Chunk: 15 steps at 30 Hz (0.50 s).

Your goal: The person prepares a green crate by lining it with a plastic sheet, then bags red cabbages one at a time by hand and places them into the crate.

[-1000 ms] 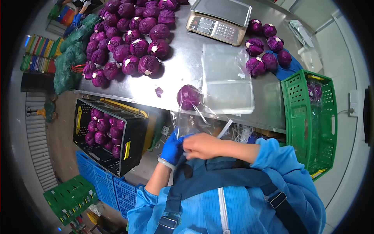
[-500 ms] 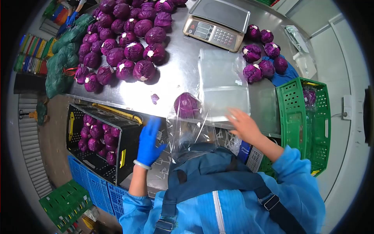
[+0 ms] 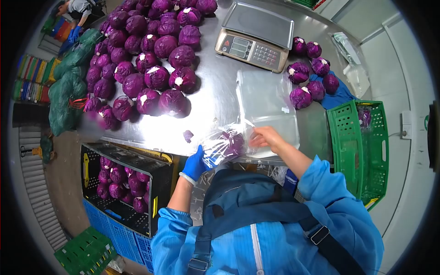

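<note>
A red cabbage (image 3: 235,144) sits inside a clear plastic bag (image 3: 216,145) at the table's front edge. My left hand (image 3: 196,166), in a blue glove, is closed on the bunched film at the bag's left side, and some glove shows through the plastic. My bare right hand (image 3: 268,138) is just right of the cabbage, its fingers pinched together on what looks like the bag's film. Under and beyond that hand lies a stack of flat clear bags (image 3: 263,98). A small purple leaf scrap (image 3: 188,135) rests left of the bagged cabbage.
Many red cabbages (image 3: 158,78) cover the table's left side; several more (image 3: 316,89) lie right. A scale (image 3: 253,50) stands at the back. A black crate (image 3: 153,197) with cabbages is lower left, a green crate (image 3: 344,151) right. Another person (image 3: 80,13) is far left.
My left hand has moved right and closed on the bag, which is now gathered around the cabbage. My right hand has shifted left, and its spread fingers have drawn together. The view has shifted slightly.
</note>
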{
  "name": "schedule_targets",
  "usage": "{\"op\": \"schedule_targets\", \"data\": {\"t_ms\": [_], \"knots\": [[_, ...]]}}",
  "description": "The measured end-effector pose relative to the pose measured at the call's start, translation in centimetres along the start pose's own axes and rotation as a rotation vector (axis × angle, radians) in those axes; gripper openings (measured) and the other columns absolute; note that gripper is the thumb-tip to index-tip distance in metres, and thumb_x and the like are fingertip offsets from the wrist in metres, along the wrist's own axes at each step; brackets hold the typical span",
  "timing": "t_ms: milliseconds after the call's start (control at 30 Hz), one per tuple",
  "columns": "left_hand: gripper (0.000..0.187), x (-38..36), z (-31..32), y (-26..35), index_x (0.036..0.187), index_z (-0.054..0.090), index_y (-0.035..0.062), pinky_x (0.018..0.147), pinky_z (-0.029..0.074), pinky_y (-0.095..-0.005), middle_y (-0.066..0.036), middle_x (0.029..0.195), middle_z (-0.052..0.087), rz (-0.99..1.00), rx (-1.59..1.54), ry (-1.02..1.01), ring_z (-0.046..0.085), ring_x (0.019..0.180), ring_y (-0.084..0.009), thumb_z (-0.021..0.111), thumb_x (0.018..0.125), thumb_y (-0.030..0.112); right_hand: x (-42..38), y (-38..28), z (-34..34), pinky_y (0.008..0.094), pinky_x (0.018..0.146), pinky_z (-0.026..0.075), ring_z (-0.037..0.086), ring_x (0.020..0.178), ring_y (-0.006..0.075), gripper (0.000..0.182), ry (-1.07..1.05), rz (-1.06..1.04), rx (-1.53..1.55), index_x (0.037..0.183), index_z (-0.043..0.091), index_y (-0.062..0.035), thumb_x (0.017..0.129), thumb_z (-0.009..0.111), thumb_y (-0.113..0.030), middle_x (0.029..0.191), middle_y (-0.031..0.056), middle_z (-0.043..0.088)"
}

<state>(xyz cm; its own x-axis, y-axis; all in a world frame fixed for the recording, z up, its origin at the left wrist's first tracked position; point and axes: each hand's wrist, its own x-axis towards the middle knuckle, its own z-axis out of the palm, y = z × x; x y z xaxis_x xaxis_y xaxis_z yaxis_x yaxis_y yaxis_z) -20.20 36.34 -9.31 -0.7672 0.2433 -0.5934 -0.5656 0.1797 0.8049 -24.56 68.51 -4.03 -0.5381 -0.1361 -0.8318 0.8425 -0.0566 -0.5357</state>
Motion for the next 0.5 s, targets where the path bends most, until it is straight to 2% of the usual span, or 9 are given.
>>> {"op": "schedule_targets", "data": {"t_ms": [33, 100, 133, 233, 267, 300, 367, 400, 500], "knots": [[0.055, 1.1, 0.1, -0.9, 0.116, 0.059, -0.0056, 0.079, 0.056, -0.035, -0.015, 0.103, 0.067, -0.311, -0.808, -0.087, 0.066, 0.093, -0.0244, 0.039, 0.101, 0.044, -0.2, -0.2, 0.3, 0.0377, 0.083, 0.051, 0.064, 0.096, 0.0285, 0.033, 0.257, -0.341, -0.276, 0.096, 0.061, 0.0025, 0.089, 0.061, -0.03, 0.102, 0.0194, 0.066], [0.056, 1.0, -0.2, -0.5, 0.115, 0.059, -0.0064, 0.083, 0.056, -0.0376, -0.017, 0.106, 0.067, -0.362, -0.844, -0.225, 0.066, 0.097, -0.0273, 0.039, 0.101, 0.044, -1.6, -1.6, 2.0, 0.0422, 0.092, 0.047, 0.058, 0.11, 0.0303, 0.036, 0.765, -1.018, -0.839, 0.102, 0.059, 0.003, 0.081, 0.068, -0.025, 0.112, 0.0188, 0.062], [0.057, 0.6, 0.2, -0.1, 0.114, 0.059, -0.0075, 0.085, 0.056, -0.0379, -0.018, 0.104, 0.067, -0.38, -0.945, -0.251, 0.067, 0.095, -0.0271, 0.041, 0.1, 0.045, -1.8, -1.4, 2.8, 0.0453, 0.102, 0.039, 0.045, 0.123, 0.0336, 0.053, 0.45, -0.96, -0.879, 0.118, 0.054, -0.0009, 0.072, 0.072, -0.021, 0.126, 0.0165, 0.052], [0.048, 1.0, -0.4, -2.4, 0.11, 0.06, -0.0078, 0.083, 0.056, -0.0382, -0.018, 0.103, 0.067, -0.486, -0.962, -0.223, 0.067, 0.09, -0.0268, 0.048, 0.099, 0.037, -2.8, -3.2, 7.7, 0.0443, 0.105, 0.037, 0.044, 0.119, 0.0359, 0.065, -0.106, -1.242, -1.446, 0.125, 0.053, -0.0085, 0.066, 0.077, -0.025, 0.131, 0.0152, 0.047], [0.036, 1.8, 0.5, -3.5, 0.108, 0.06, -0.0064, 0.077, 0.055, -0.0391, -0.018, 0.099, 0.068, -0.471, -0.918, 0.163, 0.067, 0.085, -0.0281, 0.055, 0.096, 0.027, -1.8, -2.6, 7.8, 0.0452, 0.105, 0.037, 0.043, 0.12, 0.0367, 0.07, -0.121, -1.151, -1.438, 0.127, 0.052, -0.0102, 0.064, 0.078, -0.027, 0.132, 0.0149, 0.046], [0.029, 1.9, -0.4, -2.5, 0.113, 0.06, -0.0023, 0.075, 0.053, -0.0403, -0.019, 0.097, 0.067, -0.43, -0.367, 0.234, 0.067, 0.085, -0.0314, 0.064, 0.089, 0.014, 0.0, -1.8, 7.6, 0.046, 0.105, 0.037, 0.042, 0.122, 0.0375, 0.075, -0.138, -1.063, -1.431, 0.129, 0.052, -0.012, 0.062, 0.08, -0.028, 0.134, 0.0147, 0.045], [0.041, 0.3, -0.3, 1.4, 0.119, 0.058, 0.0014, 0.081, 0.051, -0.0411, -0.02, 0.106, 0.065, 0.22, 0.601, 0.524, 0.065, 0.093, -0.0338, 0.068, 0.08, 0.007, 2.1, -1.2, 7.0, 0.0467, 0.103, 0.039, 0.041, 0.123, 0.0381, 0.08, -0.147, -0.974, -1.394, 0.13, 0.051, -0.0128, 0.059, 0.081, -0.031, 0.135, 0.0146, 0.044], [0.054, 0.5, -0.7, 4.4, 0.124, 0.055, 0.0023, 0.089, 0.047, -0.0413, -0.019, 0.118, 0.061, 0.488, 0.833, 0.525, 0.061, 0.103, -0.0346, 0.068, 0.072, -0.002, 2.4, -1.1, 6.7, 0.0465, 0.102, 0.041, 0.041, 0.123, 0.038, 0.081, -0.139, -0.968, -1.361, 0.13, 0.051, -0.0119, 0.058, 0.081, -0.032, 0.135, 0.0148, 0.044], [0.055, 3.9, 0.9, 3.7, 0.127, 0.053, 0.0002, 0.091, 0.046, -0.0426, -0.017, 0.123, 0.059, 0.692, 0.502, 0.078, 0.059, 0.108, -0.0336, 0.064, 0.072, -0.004, 4.2, -0.6, 5.2, 0.0451, 0.102, 0.041, 0.042, 0.124, 0.0367, 0.086, -0.18, -0.854, -1.111, 0.133, 0.046, -0.0077, 0.06, 0.082, -0.035, 0.135, 0.017, 0.043]]}}
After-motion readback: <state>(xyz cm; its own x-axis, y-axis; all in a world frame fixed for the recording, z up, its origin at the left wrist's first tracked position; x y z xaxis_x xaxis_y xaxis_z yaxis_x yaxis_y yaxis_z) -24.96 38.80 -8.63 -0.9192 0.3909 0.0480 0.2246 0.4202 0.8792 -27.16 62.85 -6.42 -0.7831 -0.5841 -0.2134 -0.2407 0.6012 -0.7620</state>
